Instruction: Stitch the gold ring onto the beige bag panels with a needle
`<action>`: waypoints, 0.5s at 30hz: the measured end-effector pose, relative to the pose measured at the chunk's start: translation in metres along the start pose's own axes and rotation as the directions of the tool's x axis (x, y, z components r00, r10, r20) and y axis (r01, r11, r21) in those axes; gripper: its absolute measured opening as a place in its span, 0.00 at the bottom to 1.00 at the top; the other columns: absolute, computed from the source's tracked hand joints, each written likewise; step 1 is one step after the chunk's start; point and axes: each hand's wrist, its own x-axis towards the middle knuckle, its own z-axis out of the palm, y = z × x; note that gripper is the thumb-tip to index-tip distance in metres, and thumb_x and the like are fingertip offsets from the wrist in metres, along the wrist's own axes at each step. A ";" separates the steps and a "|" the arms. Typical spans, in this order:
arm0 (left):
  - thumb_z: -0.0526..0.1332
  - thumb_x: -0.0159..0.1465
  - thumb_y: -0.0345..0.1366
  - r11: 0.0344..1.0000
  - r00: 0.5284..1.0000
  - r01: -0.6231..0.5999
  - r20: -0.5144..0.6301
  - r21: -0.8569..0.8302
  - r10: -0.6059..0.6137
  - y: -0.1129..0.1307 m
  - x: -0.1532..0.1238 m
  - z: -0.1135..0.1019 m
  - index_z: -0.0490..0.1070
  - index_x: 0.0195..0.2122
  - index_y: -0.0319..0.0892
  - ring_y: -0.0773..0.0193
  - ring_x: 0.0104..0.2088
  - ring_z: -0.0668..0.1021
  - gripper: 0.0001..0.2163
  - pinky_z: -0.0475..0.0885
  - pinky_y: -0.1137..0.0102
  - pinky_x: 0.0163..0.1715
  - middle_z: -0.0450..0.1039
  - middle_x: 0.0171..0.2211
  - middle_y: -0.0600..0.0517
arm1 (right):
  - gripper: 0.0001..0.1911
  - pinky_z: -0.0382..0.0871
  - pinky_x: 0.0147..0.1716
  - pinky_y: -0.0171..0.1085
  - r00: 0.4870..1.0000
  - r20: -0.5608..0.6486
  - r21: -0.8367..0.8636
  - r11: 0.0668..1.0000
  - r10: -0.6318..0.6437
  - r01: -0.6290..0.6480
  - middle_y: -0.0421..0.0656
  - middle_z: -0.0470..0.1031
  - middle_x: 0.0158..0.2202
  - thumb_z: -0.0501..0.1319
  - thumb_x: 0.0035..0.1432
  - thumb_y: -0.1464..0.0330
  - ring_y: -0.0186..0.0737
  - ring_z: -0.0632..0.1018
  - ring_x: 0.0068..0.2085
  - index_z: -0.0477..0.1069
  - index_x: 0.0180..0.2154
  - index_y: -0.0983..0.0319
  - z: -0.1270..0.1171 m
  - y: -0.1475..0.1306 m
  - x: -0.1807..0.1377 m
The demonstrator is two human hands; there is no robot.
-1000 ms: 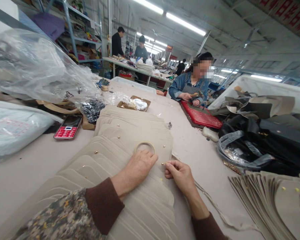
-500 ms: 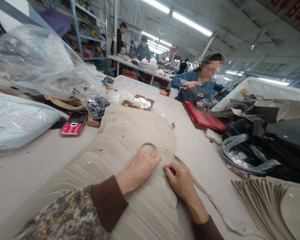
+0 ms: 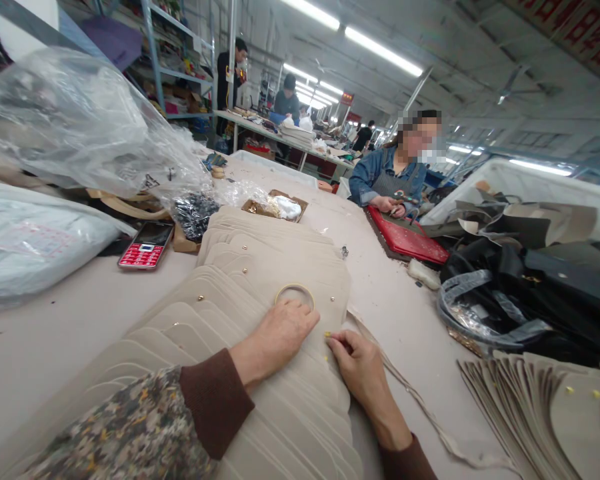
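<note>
My left hand (image 3: 280, 331) lies on a fanned stack of beige leather pieces (image 3: 240, 313) with small gold studs. Its fingers are curled down on the top piece, beside a roll of tape (image 3: 295, 293) standing on the stack. My right hand (image 3: 356, 365) is pinched at the right edge of the stack, thumb and forefinger closed on a small gold stud (image 3: 327, 335). Both sleeves are brown-cuffed.
A red phone (image 3: 146, 245) lies left of the stack, with plastic bags (image 3: 70, 127) behind it. A second beige stack (image 3: 545, 413) is at the right, black bags (image 3: 540, 280) behind it. A co-worker in denim (image 3: 387, 180) works at a red mat (image 3: 407, 240).
My right hand has drawn slightly left and down along the edge of the stack, now pinching at a gold stud. My left hand stays on the top piece. The co-worker's hands have lowered to the mat.
</note>
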 end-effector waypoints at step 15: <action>0.52 0.65 0.25 0.997 0.997 -0.059 -0.050 -0.045 0.056 -0.005 -0.001 -0.013 0.66 0.36 0.41 0.59 0.35 0.70 0.06 0.65 0.64 0.41 0.69 0.34 0.49 | 0.18 0.52 0.22 0.33 0.989 0.145 -0.109 0.994 -0.017 0.033 0.36 0.66 0.16 0.59 0.57 0.64 0.32 0.66 0.21 0.71 0.17 0.62 -0.004 -0.017 0.006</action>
